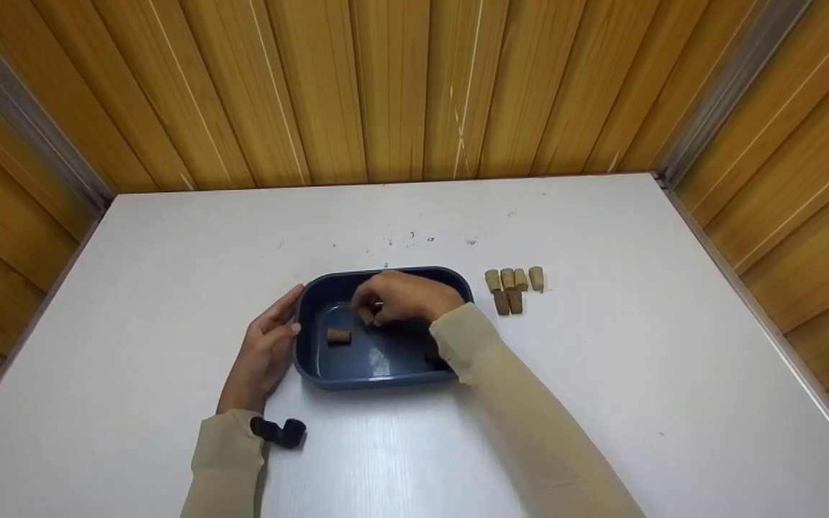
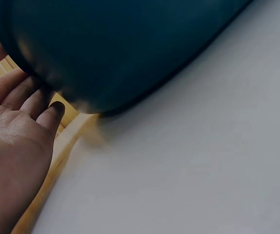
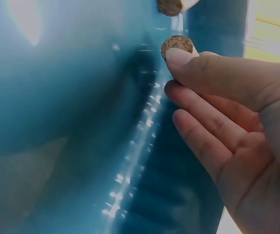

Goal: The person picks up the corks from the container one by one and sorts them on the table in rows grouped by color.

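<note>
A dark blue rectangular tray [image 1: 378, 383] stands on the white table. Inside it, my right hand [image 1: 407, 296] pinches a cork [image 3: 176, 44] between thumb and fingers, low over the tray floor near the far side. Another cork [image 1: 339, 336] lies on its side in the left half of the tray, and a cork [image 3: 170, 7] shows beside the held one in the right wrist view. At the tray's left end, my left hand [image 1: 265, 352] touches the outer wall with extended fingers, its thumb at the rim. The left wrist view shows those fingers against the wall.
Right of the tray, several corks [image 1: 507, 279] stand in a row, with two darker corks [image 1: 508, 302] in front of them. Wood-patterned panels [image 1: 386, 93] border the table [image 1: 673, 345] at the back and sides. Small dark marks dot the surface behind the tray.
</note>
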A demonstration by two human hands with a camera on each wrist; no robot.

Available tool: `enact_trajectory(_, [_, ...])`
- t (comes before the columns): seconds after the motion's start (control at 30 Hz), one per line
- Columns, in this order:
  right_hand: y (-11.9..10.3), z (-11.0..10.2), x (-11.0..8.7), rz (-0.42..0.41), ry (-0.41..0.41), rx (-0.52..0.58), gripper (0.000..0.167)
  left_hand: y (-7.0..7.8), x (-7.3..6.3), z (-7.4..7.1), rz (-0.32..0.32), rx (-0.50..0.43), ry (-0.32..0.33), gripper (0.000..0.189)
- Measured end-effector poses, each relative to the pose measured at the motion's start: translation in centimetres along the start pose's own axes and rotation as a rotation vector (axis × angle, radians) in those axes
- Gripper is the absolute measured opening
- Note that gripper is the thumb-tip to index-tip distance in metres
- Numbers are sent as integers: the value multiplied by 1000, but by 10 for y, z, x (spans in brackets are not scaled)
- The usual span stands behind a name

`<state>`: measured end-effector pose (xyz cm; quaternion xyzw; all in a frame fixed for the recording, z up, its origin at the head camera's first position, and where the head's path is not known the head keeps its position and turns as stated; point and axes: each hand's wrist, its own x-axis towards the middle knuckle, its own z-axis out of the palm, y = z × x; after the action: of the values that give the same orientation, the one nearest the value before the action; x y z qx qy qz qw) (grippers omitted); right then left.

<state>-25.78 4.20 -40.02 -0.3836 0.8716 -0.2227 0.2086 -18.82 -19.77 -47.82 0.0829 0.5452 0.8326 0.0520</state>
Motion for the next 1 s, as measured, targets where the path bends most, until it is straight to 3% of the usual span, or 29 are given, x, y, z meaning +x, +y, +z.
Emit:
enact_trajectory(0.37, [-2,-26,-23,-84,73,12,39,-1,-1,0,3,-11,13,63])
enact_trajectory(1.0, [24,-51,-81,-142,282,42,37,-1,-2,1,-9,-20,21,62])
